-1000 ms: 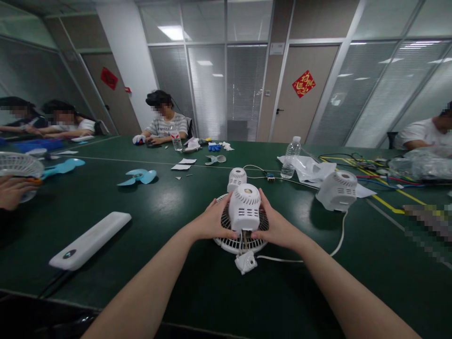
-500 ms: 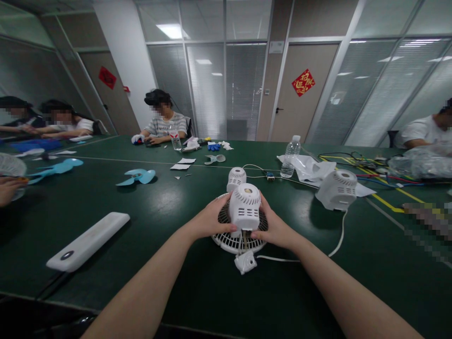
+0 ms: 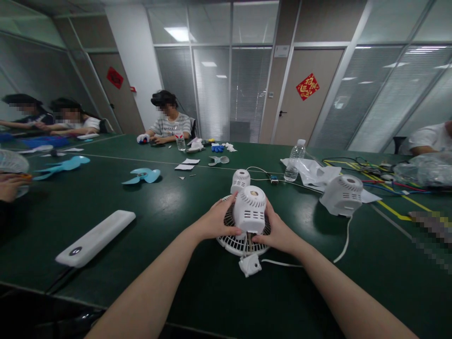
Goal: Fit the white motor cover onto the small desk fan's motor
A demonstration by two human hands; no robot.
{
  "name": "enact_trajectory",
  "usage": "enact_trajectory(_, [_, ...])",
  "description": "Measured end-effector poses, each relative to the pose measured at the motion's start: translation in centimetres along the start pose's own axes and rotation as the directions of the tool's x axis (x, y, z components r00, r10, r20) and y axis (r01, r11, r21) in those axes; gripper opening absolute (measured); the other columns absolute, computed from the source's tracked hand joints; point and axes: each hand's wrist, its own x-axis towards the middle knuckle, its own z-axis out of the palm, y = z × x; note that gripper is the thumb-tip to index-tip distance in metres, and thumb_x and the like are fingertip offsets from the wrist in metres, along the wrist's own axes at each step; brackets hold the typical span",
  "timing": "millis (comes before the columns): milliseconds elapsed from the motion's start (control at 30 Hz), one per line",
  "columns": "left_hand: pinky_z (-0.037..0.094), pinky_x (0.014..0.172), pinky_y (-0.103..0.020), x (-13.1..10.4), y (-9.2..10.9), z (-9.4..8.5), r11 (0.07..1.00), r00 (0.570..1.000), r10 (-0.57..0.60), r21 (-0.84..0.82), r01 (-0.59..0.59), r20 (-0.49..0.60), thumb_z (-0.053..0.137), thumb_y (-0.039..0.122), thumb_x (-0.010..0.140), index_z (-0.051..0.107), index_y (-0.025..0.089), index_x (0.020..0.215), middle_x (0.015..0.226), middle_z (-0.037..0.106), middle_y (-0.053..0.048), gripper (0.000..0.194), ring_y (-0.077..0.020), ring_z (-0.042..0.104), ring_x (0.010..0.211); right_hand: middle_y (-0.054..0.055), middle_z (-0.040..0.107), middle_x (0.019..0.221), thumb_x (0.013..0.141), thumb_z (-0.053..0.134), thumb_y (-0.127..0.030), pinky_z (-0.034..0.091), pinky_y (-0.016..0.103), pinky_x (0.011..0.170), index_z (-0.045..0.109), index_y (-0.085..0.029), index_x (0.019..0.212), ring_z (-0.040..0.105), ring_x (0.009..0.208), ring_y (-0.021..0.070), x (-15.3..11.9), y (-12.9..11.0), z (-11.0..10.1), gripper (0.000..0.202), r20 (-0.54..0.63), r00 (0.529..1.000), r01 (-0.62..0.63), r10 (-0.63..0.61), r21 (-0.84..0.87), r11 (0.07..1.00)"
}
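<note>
Between my hands is a white fan motor housing [image 3: 250, 209] with vent slots and a round hole on top. My left hand [image 3: 217, 219] grips its left side, thumb near the lower front edge. On the other side my right hand [image 3: 280, 230] is wrapped round it, its thumb also low at the front. Beneath the housing lies a round white fan grille [image 3: 229, 246], partly hidden by it and my hands. A small white plastic part [image 3: 250, 265] with a hole sits at the grille's near edge, close to a white cord [image 3: 282, 263].
Behind stands a smaller white housing [image 3: 241, 180]; another white housing [image 3: 342, 195] is at right. A water bottle [image 3: 295, 160] stands beside a plastic bag [image 3: 312, 170]. Left are blue fan blades [image 3: 143, 175] and a long white device [image 3: 97, 238]. Other people [image 3: 171, 122] sit around the table.
The whole view has shifted slightly, so things appear a little further right and lower. Both hands keep their hold on the housing, which tilts back slightly.
</note>
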Motion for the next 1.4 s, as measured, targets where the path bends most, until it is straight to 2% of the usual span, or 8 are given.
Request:
enact_trajectory(67, [0.018, 0.112, -0.061, 0.1, -0.2, 0.2, 1.000, 1.000, 0.015, 0.002, -0.015, -0.019, 0.072, 0.054, 0.068, 0.005, 0.026, 0.150, 0.153, 0.026, -0.013, 0.110, -0.0381, 0.026, 0.139, 0.010, 0.018, 0.155, 0.065, 0.080, -0.042, 0.017, 0.061, 0.113, -0.008, -0.032, 0.149, 0.023, 0.140, 0.0356, 0.0, 0.0, 0.1, 0.122, -0.010, 1.000, 0.005, -0.005, -0.003, 1.000])
enact_trajectory(200, [0.025, 0.113, -0.049, 0.4, -1.1, 0.4, 0.997, 0.987, 0.023, -0.063, -0.033, -0.160, 0.044, 0.052, 0.090, 0.015, 0.025, 0.150, 0.149, 0.038, -0.009, 0.071, -0.0289, 0.035, 0.136, 0.010, 0.019, 0.155, 0.066, 0.079, -0.039, 0.019, 0.059, 0.113, -0.004, -0.031, 0.149, 0.024, 0.140, 0.0348, 0.0, -0.5, -0.1, 0.118, -0.010, 1.000, 0.000, 0.000, -0.013, 1.000])
enact_trajectory(333, [0.034, 0.109, -0.042, 0.8, -2.6, 0.3, 0.993, 0.921, -0.112, -0.073, 0.091, -0.374, 0.034, 0.051, 0.095, 0.033, 0.024, 0.143, 0.140, 0.049, -0.008, 0.055, -0.0250, 0.046, 0.128, 0.011, 0.027, 0.152, 0.064, 0.080, -0.037, 0.020, 0.057, 0.114, -0.005, -0.030, 0.149, 0.029, 0.138, 0.0339, 0.1, -1.2, -0.5, 0.121, 0.006, 0.999, -0.036, 0.036, 0.004, 0.999])
enact_trajectory(433, [0.039, 0.105, -0.039, 1.1, -4.1, 0.2, 0.981, 0.877, -0.191, -0.047, 0.190, -0.441, 0.035, 0.049, 0.095, 0.043, 0.024, 0.136, 0.131, 0.057, -0.007, 0.049, -0.0233, 0.053, 0.120, 0.013, 0.034, 0.148, 0.064, 0.080, -0.037, 0.020, 0.058, 0.113, -0.007, -0.029, 0.149, 0.034, 0.136, 0.0344, 0.1, -1.5, -0.6, 0.122, 0.020, 0.998, -0.067, 0.066, 0.029, 0.997])
enact_trajectory(733, [0.047, 0.093, -0.035, 2.0, -7.9, 0.5, 0.915, 0.809, -0.402, -0.152, 0.374, -0.429, 0.043, 0.041, 0.093, 0.058, 0.023, 0.120, 0.114, 0.067, -0.005, 0.036, -0.0214, 0.063, 0.103, 0.013, 0.043, 0.142, 0.064, 0.080, -0.037, 0.027, 0.054, 0.111, 0.004, -0.025, 0.149, 0.041, 0.131, 0.0329, 0.3, -2.3, -0.9, 0.114, 0.027, 0.995, -0.092, 0.092, -0.009, 0.996])
enact_trajectory(1067, [0.049, 0.091, -0.034, 1.6, -8.0, 0.1, 0.892, 0.788, -0.452, -0.197, 0.407, -0.417, 0.044, 0.037, 0.092, 0.058, 0.023, 0.120, 0.109, 0.069, -0.005, 0.035, -0.0205, 0.064, 0.101, 0.015, 0.047, 0.137, 0.063, 0.079, -0.039, 0.035, 0.052, 0.108, 0.018, -0.020, 0.145, 0.048, 0.124, 0.0325, -0.8, -2.8, -3.1, 0.103, 0.026, 0.986, -0.164, 0.165, -0.029, 0.986])
enact_trajectory(1233, [0.050, 0.087, -0.034, 1.3, -7.5, -0.1, 0.880, 0.799, -0.474, -0.203, 0.429, -0.370, 0.043, 0.040, 0.092, 0.056, 0.024, 0.122, 0.113, 0.068, -0.007, 0.037, -0.0214, 0.064, 0.101, 0.017, 0.051, 0.132, 0.064, 0.076, -0.047, 0.040, 0.051, 0.104, 0.021, -0.016, 0.142, 0.051, 0.121, 0.0345, -5.1, -1.7, -5.3, 0.100, -0.075, 0.963, -0.266, 0.258, -0.141, 0.954])
enact_trajectory(1400, [0.051, 0.084, -0.034, 1.0, -7.3, -0.3, 0.877, 0.813, -0.480, -0.190, 0.441, -0.329, 0.046, 0.042, 0.091, 0.055, 0.026, 0.123, 0.115, 0.067, -0.007, 0.037, -0.0227, 0.064, 0.102, 0.018, 0.056, 0.127, 0.062, 0.072, -0.053, 0.046, 0.051, 0.098, 0.030, -0.017, 0.137, 0.055, 0.116, 0.0384, -12.0, 0.1, -9.0, 0.093, -0.230, 0.882, -0.460, 0.411, -0.232, 0.857])
